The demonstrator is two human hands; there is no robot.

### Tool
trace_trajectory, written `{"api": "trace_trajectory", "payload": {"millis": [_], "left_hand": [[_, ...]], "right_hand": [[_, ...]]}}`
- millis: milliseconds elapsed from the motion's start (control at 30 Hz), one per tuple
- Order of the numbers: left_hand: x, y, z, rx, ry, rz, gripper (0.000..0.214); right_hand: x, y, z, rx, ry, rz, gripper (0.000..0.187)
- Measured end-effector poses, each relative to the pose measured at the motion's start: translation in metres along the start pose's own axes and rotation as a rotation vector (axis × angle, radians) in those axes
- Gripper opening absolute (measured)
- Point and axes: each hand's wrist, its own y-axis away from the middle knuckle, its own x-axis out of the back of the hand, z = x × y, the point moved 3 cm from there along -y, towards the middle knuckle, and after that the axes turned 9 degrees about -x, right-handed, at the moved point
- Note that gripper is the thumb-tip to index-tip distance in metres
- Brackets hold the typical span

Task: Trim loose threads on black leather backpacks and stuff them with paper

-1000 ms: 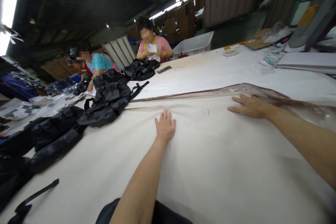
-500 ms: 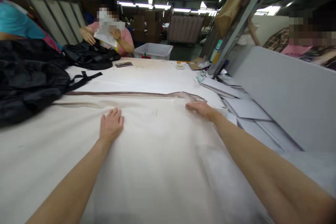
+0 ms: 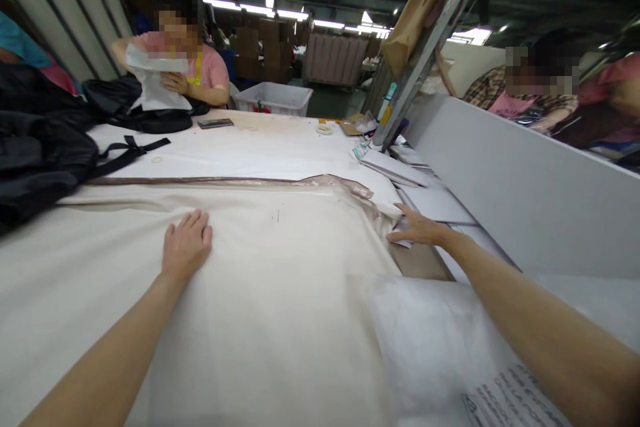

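Observation:
A large cream cloth [image 3: 280, 293] lies spread over the table in front of me. My left hand [image 3: 184, 245] rests flat on it, fingers stretched out and holding nothing. My right hand [image 3: 416, 229] lies open at the cloth's right edge, fingers flat on the crumpled clear plastic film [image 3: 350, 187] that runs along the cloth's far border.
Black bags [image 3: 45, 153] are piled at the left. A person in pink across the table holds a white bag [image 3: 150, 80]. A phone [image 3: 215, 123], a white bin [image 3: 274, 97], stacked grey sheets [image 3: 435, 203], a grey divider wall [image 3: 525, 180] and a printed white bag [image 3: 450, 360] are nearby.
My view has swung right. My right hand slid down along the cloth's right edge, and my left hand drew back a little over the cloth. The person opposite lowered the white bag.

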Motion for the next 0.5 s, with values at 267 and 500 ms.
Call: {"api": "trace_trajectory", "payload": {"millis": [267,500], "left_hand": [[0.001,-0.001,0.0,-0.001,0.015,-0.006,0.05],[0.003,-0.001,-0.001,-0.002,0.006,-0.008,0.05]], "right_hand": [[0.009,0.024,0.017,-0.267,-0.145,-0.068,0.105],[0.003,0.01,0.005,-0.31,-0.39,-0.018,0.037]]}}
